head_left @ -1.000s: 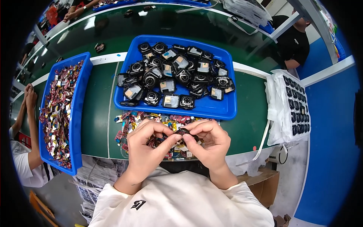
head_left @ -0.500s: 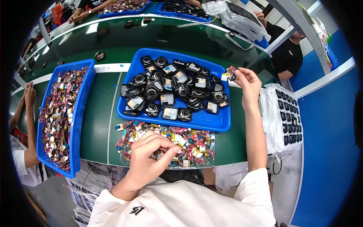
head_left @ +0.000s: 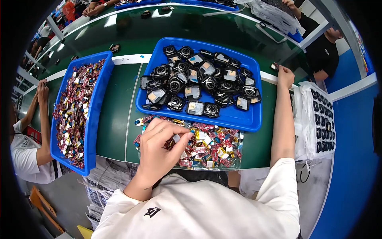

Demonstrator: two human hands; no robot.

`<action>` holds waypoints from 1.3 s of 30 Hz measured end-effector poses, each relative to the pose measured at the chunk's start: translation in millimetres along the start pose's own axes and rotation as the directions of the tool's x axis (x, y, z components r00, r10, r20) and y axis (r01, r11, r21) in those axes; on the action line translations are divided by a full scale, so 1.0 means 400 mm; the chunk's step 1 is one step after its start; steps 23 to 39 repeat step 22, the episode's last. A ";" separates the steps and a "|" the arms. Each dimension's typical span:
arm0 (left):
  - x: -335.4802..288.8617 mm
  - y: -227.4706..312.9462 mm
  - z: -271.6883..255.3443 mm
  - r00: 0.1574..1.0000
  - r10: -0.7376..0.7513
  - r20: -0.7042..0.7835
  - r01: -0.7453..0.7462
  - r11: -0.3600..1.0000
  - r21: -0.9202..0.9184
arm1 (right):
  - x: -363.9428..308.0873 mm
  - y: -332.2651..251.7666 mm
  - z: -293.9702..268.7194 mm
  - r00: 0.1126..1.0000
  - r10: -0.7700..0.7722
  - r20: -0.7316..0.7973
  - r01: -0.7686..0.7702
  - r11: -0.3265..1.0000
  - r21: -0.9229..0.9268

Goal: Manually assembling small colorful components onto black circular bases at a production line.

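My left hand (head_left: 162, 144) hovers over a clear shallow tray (head_left: 241, 157) heaped with small flexible circuit pieces (head_left: 207, 145) in red, yellow, white and blue. Its thumb and index finger are pinched together; anything tiny between them cannot be made out. Stretched far to the right, my right hand (head_left: 285, 77) is closed beside a small dark part with a pale patch (head_left: 274, 67), which lies at the edge of the green belt, just off the fingertips. Between the hands, a blue tray (head_left: 250, 121) holds many black watch cases (head_left: 193, 92), some showing round sensor backs, others open interiors.
A second blue tray (head_left: 92, 131) full of circuit pieces stands at the left, beside a co-worker's arms (head_left: 43, 119). White-wrapped trays of black parts (head_left: 321, 119) stack at the right. Metal posts (head_left: 354, 89) and another person (head_left: 322, 55) are beyond. Scattered parts (head_left: 114, 48) lie on the belt.
My right hand has reached farther out and a small part now lies beside it on the belt instead of in its fingers. My left hand keeps its pinch; the view has shifted.
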State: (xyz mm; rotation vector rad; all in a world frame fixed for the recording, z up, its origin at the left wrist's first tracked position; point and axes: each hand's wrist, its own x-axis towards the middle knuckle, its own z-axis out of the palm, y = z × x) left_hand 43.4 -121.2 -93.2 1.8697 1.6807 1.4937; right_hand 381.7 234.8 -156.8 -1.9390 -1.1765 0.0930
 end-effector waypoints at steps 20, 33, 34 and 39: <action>-0.020 -0.020 0.018 0.995 0.058 0.085 -0.055 0.998 -0.031 | -0.387 -0.124 -0.300 0.622 -0.572 0.535 0.109 0.740 0.664; -0.018 -0.004 0.015 0.995 -0.025 0.096 0.035 0.993 -0.109 | -0.434 -0.129 -0.337 0.489 -0.683 0.542 0.207 0.695 0.689; -0.018 -0.004 0.015 0.995 -0.025 0.096 0.035 0.993 -0.109 | -0.434 -0.129 -0.337 0.489 -0.683 0.542 0.207 0.695 0.689; -0.018 -0.004 0.015 0.995 -0.025 0.096 0.035 0.993 -0.109 | -0.434 -0.129 -0.337 0.489 -0.683 0.542 0.207 0.695 0.689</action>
